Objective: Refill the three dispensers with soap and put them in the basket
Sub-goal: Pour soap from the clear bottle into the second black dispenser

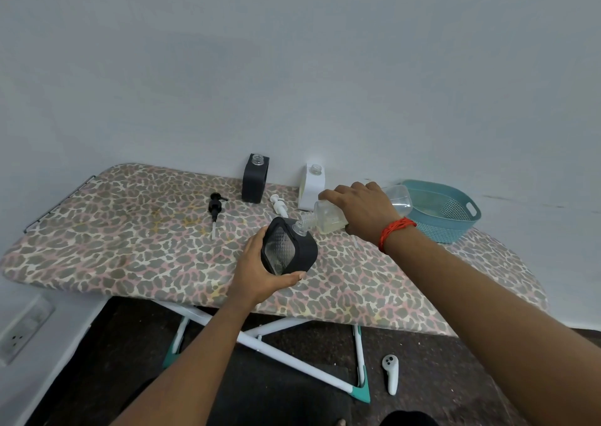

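Head view: left hand (pixel 257 273) wrapped around a tilted black dispenser (pixel 289 250) above the ironing board (pixel 130 247); right hand (pixel 361 208) clamped on the refill bottle (pixel 328 217), spout at the dispenser's neck, pouring. Behind, second black dispenser (pixel 255 182) and white dispenser (pixel 311 186) standing uncapped, apparently unfilled. Black pump (pixel 216 208) and white pump (pixel 279 205) lying loose. Teal basket (pixel 455 227) empty. Judged barely begun: first fill underway, capping and basketing all left.

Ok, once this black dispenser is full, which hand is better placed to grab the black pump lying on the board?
Probably the left. The black pump lies on the left hand's side, though that hand must first put down the dispenser. The right hand holds the refill bottle, farther away.
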